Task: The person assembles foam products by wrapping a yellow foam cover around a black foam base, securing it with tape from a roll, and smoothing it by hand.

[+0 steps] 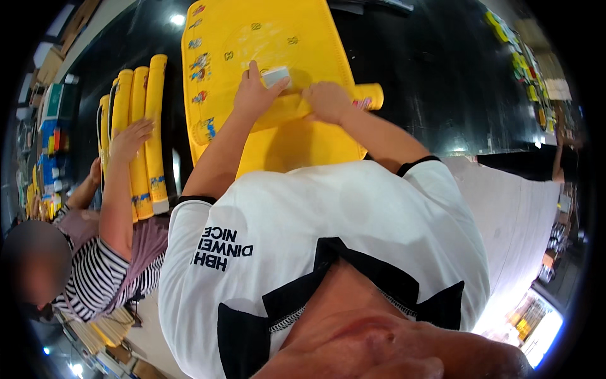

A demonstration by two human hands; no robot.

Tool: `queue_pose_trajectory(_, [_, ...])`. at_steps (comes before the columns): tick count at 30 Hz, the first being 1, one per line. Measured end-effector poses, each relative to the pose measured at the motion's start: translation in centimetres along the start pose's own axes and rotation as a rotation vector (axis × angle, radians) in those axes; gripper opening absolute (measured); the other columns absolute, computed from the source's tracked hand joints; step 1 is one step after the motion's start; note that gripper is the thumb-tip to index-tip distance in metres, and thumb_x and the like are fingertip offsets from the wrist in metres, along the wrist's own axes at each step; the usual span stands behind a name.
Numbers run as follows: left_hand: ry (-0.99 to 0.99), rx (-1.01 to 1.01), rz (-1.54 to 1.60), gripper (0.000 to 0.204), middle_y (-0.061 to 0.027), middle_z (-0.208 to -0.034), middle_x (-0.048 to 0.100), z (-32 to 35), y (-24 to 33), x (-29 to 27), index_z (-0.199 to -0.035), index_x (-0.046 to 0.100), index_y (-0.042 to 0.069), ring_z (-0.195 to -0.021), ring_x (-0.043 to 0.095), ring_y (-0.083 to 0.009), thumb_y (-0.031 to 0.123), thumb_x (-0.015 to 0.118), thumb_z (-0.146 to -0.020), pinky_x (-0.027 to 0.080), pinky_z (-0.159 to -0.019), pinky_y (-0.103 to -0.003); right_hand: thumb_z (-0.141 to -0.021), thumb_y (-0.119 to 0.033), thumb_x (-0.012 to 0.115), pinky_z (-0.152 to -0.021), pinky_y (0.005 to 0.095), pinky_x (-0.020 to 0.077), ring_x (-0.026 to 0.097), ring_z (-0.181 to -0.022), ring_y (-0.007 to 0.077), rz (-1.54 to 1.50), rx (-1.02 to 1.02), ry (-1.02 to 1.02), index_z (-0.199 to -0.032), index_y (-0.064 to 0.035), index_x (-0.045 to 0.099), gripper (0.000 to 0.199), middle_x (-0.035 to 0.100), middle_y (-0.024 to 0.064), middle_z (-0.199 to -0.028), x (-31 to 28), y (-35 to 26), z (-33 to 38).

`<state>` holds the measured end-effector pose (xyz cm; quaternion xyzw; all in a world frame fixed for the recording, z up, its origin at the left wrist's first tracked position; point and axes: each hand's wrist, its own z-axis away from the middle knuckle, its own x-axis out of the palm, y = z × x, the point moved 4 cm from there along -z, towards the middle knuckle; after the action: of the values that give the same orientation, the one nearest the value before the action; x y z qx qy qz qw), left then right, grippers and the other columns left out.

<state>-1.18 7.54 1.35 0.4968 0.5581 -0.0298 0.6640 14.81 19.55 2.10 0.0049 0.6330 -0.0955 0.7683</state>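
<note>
A yellow mat (227, 38) with small cartoon figures along its left side lies in front of me, its near part turned up into a roll (372, 96) whose end sticks out at the right. My left hand (252, 95) rests at the roll with index finger and thumb spread apart. Its thumb touches the lower edge of a small whitish block (276, 76) on the mat. Closed over the roll, my right hand (328, 102) grips the mat. Another yellow sheet (287, 148) shows underneath, nearer to me.
At the left, several rolled yellow mats (155, 114) lie side by side on the black table (429, 69). A co-worker's hand (131, 138) rests on them. Small yellow and green items (499, 28) line the far right edge; boxes (60, 101) stand beyond the left edge.
</note>
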Motion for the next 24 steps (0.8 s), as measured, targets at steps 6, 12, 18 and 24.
queue_pose_trajectory(6, [-0.297,-0.028,-0.404,0.082,-0.0254,-0.128,0.058,-2.3,3.8,3.6,-0.123,0.058,-0.003,-0.117,0.060,-0.0414,0.060,0.077,-0.075,0.053,-0.094,-0.048,-0.073,-0.036,0.081,-0.077,0.0408,0.0530,0.068,-0.092,0.0308,-0.061,0.090,0.191,-0.103,-0.0067,0.066,0.044,0.070,0.0132,-0.095,0.8,-4.1,3.6])
queue_pose_trajectory(12, [-0.321,-0.031,-0.481,0.078,-0.0245,-0.131,0.058,-4.6,2.6,4.9,-0.122,0.059,-0.005,-0.117,0.062,-0.0416,0.056,0.073,-0.077,0.052,-0.098,-0.050,-0.077,-0.035,0.082,-0.089,0.0434,0.0515,0.066,-0.102,0.0326,-0.136,0.165,0.047,-0.109,-0.0076,0.067,0.044,0.069,0.0137,-0.106,1.7,-3.4,2.5])
queue_pose_trajectory(18, [-0.231,0.084,-0.279,0.047,-0.0194,-0.124,0.060,-4.7,0.9,3.3,-0.114,0.065,0.002,-0.109,0.062,-0.0405,0.029,0.068,-0.076,0.052,-0.091,-0.049,-0.082,-0.041,0.079,-0.099,0.0400,0.0459,0.060,-0.115,0.0295,-0.156,0.134,0.054,-0.122,-0.0095,0.063,0.054,0.065,0.0125,-0.118,0.5,-3.0,3.1])
queue_pose_trajectory(24, [-0.266,0.322,-0.222,0.041,-0.0230,-0.121,0.061,5.3,4.2,-6.1,-0.111,0.064,-0.003,-0.107,0.061,-0.0420,0.013,0.072,-0.074,0.049,-0.092,-0.047,-0.080,-0.044,0.079,-0.096,0.0423,0.0475,0.062,-0.110,0.0316,-0.221,0.154,-0.017,-0.123,-0.0071,0.063,0.058,0.067,0.0121,-0.113,1.1,-2.3,3.1])
